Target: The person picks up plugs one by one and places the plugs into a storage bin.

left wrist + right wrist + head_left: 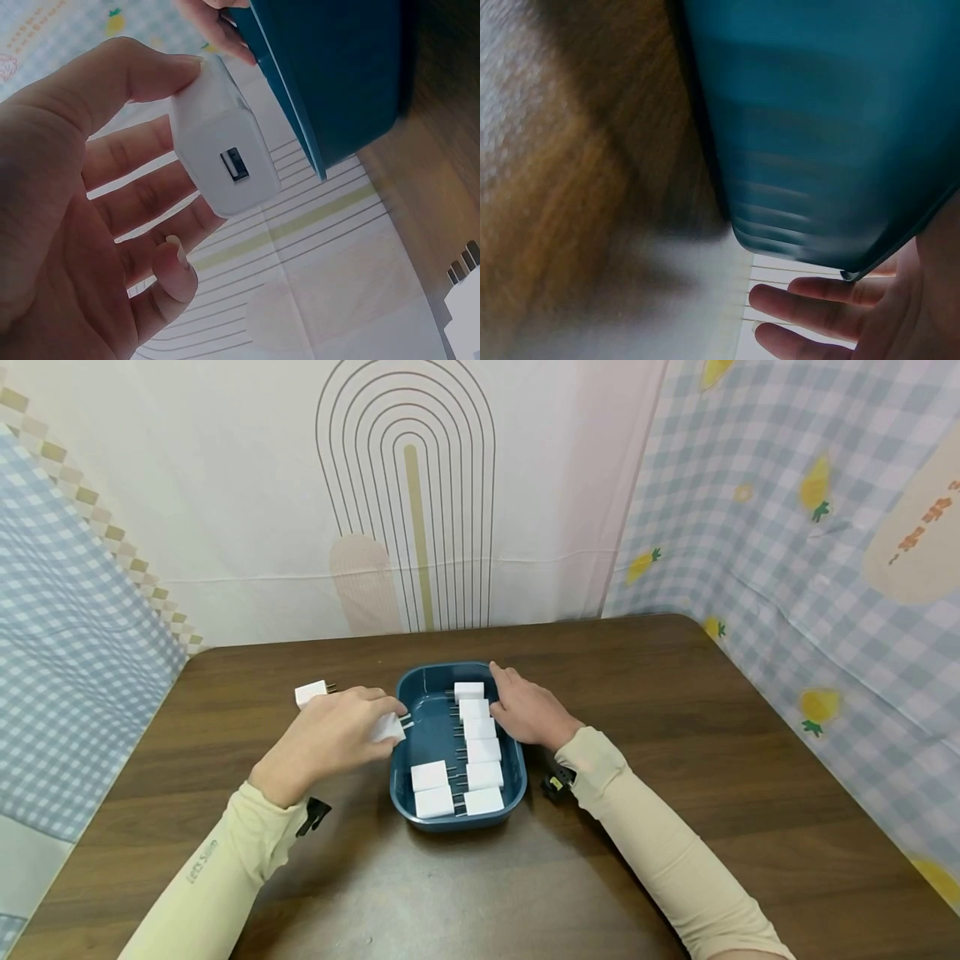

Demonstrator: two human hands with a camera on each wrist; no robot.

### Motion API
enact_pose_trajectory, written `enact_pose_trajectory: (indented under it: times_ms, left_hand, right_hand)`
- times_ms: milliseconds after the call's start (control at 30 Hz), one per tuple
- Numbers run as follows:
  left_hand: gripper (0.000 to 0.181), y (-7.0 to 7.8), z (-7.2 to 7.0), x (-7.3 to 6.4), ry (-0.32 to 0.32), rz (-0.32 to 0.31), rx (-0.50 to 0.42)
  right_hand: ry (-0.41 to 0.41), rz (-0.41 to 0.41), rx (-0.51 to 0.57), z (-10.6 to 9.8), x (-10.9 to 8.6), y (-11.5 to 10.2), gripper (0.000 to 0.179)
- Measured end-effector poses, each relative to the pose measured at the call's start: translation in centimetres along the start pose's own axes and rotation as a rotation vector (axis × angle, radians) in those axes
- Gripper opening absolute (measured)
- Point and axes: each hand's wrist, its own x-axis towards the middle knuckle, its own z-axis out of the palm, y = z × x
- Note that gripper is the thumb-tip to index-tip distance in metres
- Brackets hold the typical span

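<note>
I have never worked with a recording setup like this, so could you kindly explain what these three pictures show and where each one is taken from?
No machine here: a person works with two bare hands. The big picture comes from a camera on the head, looking down at a brown table. The other two come from cameras on each wrist. On the table stands a blue tray holding eight white USB charger plugs in rows; one more plug lies outside, left of the tray. The left hand holds a white charger between thumb and fingers at the tray's left edge; its USB port shows in the left wrist view. The right hand rests against the tray's right rim.
</note>
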Motion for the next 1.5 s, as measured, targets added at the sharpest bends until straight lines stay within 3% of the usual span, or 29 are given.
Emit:
enact_pose_trajectory:
  times_ms: [667, 933, 1500]
  left_hand:
    - [0.030, 1.3, 1.5, 0.8, 0.059, 0.085, 0.006]
    - [0.043, 1.7, 2.2, 1.1, 0.050, 0.113, 0.018]
    - [0.039, 2.0, 2.8, 1.2, -0.005, 0.115, -0.027]
  right_hand:
    - [0.003, -0.002, 0.005, -0.1, 0.1, 0.1, 0.067]
    - [0.000, -0.005, 0.010, 0.0, 0.1, 0.2, 0.067]
    - [0.009, 0.005, 0.016, 0.1, 0.0, 0.0, 0.067]
